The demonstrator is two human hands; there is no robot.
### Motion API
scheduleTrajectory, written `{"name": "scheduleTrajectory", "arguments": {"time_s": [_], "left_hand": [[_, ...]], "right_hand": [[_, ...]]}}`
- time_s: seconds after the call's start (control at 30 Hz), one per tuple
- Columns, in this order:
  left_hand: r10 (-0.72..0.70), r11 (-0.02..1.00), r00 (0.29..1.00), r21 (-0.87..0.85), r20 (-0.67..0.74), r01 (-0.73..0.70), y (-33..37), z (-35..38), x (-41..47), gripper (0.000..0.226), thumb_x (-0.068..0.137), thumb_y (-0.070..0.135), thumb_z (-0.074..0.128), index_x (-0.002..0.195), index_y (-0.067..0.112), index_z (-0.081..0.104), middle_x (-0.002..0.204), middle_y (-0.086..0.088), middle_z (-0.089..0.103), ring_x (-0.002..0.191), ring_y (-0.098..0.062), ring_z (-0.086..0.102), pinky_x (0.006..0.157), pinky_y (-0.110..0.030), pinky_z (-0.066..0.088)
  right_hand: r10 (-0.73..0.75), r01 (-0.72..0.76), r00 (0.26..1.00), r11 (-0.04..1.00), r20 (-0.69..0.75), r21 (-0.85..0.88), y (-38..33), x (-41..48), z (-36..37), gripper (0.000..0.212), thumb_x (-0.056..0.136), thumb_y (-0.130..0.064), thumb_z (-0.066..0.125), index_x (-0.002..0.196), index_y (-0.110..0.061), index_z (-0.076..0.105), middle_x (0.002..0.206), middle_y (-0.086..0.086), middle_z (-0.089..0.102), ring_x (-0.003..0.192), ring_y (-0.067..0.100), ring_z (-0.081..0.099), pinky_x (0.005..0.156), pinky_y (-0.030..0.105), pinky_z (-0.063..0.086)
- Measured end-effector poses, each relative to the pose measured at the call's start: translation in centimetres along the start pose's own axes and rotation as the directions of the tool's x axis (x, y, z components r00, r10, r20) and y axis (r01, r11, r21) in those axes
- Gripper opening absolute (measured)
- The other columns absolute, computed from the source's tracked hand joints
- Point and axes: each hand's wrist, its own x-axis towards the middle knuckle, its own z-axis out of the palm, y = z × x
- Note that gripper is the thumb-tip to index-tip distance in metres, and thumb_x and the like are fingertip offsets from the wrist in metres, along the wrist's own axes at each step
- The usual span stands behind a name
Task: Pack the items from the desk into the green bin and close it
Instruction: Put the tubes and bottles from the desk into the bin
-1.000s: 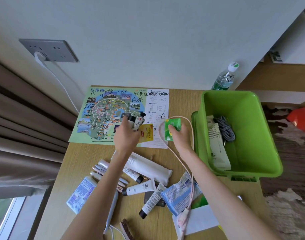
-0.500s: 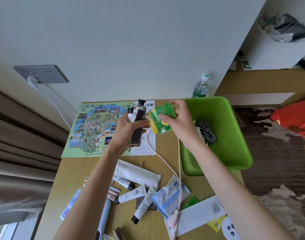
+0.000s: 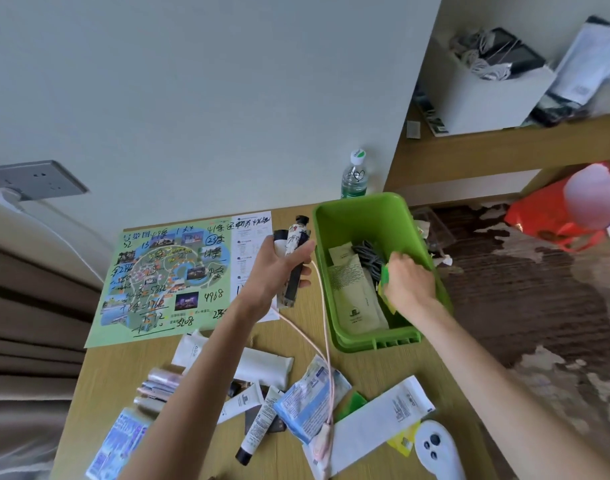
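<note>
Closest to me, on the near edge of the desk, lies the unpacked heap. I count one white handset, one long white paper strip, one blue-and-white packet, and one blue leaflet at the near left. There are at least three white tubes and a bundle of pink sticks too bunched to count. One pink cable runs from the heap up towards the hands.

Further in, the left hand is clenched round two small tubes, held upright just left of the green bin. The right hand is down inside the bin, fingers curled on one green packet. Under it lie two beige sachets and one grey cord coil.

I would lay the packet flat on the sachets and let go low, so it doesn't perch on the coil. The tubes can follow lying down, not standing. The cable passes right under the left wrist, so it could get dragged.

Beyond are one map at the far left and one water bottle against the wall. I can't tell where the lid is.
</note>
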Motion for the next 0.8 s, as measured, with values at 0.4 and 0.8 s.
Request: {"name": "scheduleTrajectory", "arguments": {"time_s": [0.4,0.8], "left_hand": [[-0.114,0.923,0.987,0.379,0.112,0.064,-1.1,10.4,3.0,0.059,0.093,0.028,0.062,0.132,0.008,0.022,0.091,-0.008,0.056,0.079,-0.023,0.064,0.068,-0.035,0.060],[-0.295,0.498,0.955,0.856,0.016,0.139,-7.2,16.6,6.0,0.061,0.099,0.027,0.046,0.145,-0.004,0.019,0.148,-0.025,0.022,0.136,-0.042,0.028,0.110,-0.047,0.030]], "right_hand": [[-0.036,0.180,0.918,0.925,-0.394,0.334,6.5,0.2,-2.1,0.032,0.090,-0.014,0.064,0.118,-0.005,0.052,0.112,0.008,0.057,0.082,0.019,0.061,0.058,0.020,0.043],[0.002,0.231,0.910,0.829,-0.415,0.509,7.4,-0.4,1.7,0.029,0.100,-0.017,0.049,0.127,-0.008,0.056,0.119,0.001,0.064,0.090,0.018,0.066,0.070,0.023,0.048]]}}
